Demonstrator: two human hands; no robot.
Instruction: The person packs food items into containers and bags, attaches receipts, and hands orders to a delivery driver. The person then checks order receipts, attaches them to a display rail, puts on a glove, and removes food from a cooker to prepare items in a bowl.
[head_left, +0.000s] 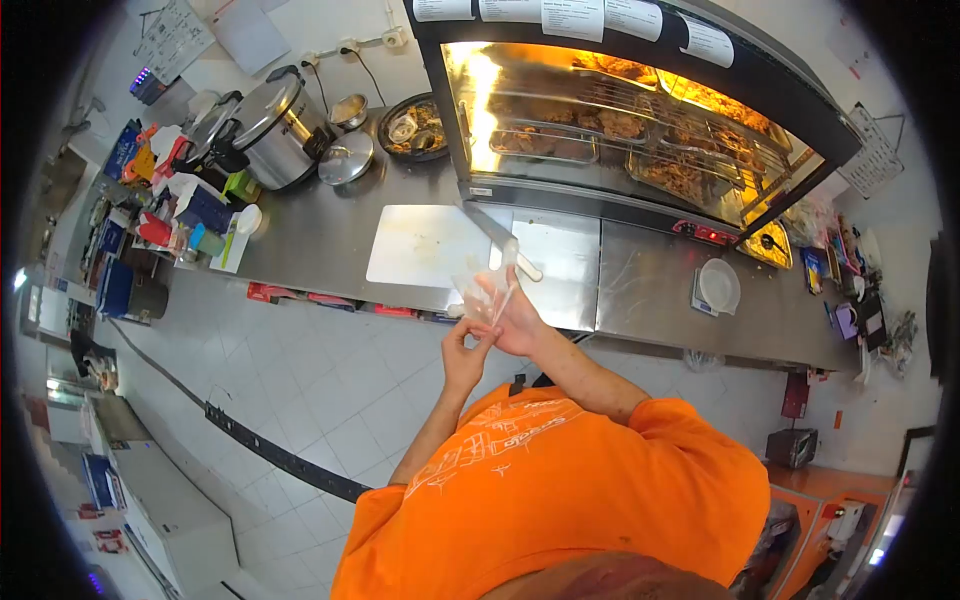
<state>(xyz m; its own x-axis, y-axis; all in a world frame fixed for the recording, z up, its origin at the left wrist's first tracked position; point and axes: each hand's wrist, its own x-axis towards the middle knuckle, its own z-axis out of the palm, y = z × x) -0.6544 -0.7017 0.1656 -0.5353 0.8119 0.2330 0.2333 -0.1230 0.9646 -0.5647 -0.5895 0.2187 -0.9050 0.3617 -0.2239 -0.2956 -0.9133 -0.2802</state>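
Observation:
Both my hands are in front of me, above the near edge of the steel counter, with a clear disposable plastic glove (478, 293) between them. My left hand (464, 358) is closed, its thumb and fingertips pinching the lower edge of the glove. My right hand (521, 322) holds the glove from the other side, its fingers partly hidden by the film. Just beyond them a white cutting board (420, 245) lies on the counter. A knife (490, 226) with a white handle rests along the board's right side, its handle close to my right fingertips.
A heated display cabinet (640, 215) with trays of fried food stands at the back. Left of it are a black pan (411, 128), a steel lid (346, 158) and a large pressure cooker (280, 135). Round white lids (719, 286) sit on the right of the steel counter (640, 290).

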